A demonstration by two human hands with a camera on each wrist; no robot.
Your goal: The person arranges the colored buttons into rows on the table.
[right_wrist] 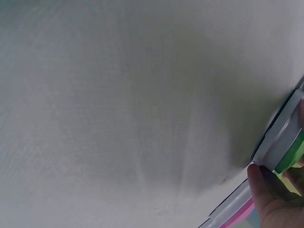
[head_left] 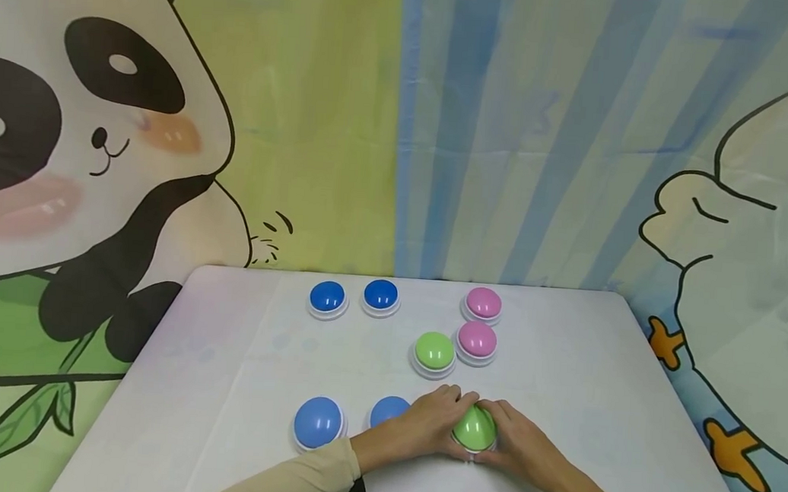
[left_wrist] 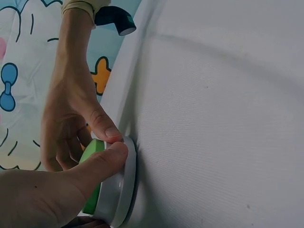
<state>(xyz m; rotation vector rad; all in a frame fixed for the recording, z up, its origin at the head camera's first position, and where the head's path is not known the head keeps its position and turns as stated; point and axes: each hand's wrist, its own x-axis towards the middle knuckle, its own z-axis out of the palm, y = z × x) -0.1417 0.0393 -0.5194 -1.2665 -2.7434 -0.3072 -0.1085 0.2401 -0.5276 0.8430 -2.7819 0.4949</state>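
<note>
Near the table's front a green dome button [head_left: 475, 428] on a round white base sits between two hands. My left hand [head_left: 423, 423] holds it from the left side, fingers curled over the far edge and thumb at the near edge. From the right, my right hand [head_left: 524, 452] grips the same button, its thumb close to the left thumb. The left wrist view shows both thumbs pressed on the rim of the white base [left_wrist: 116, 194]. Partly hidden behind the left hand is a light blue button [head_left: 388, 409].
Another light blue button [head_left: 317, 422] stands to the left. Farther back are a second green button [head_left: 435, 350], two pink buttons [head_left: 477, 339] and two dark blue buttons [head_left: 326, 296]. All stand on a white table [head_left: 238, 418] before a printed curtain [head_left: 320, 119].
</note>
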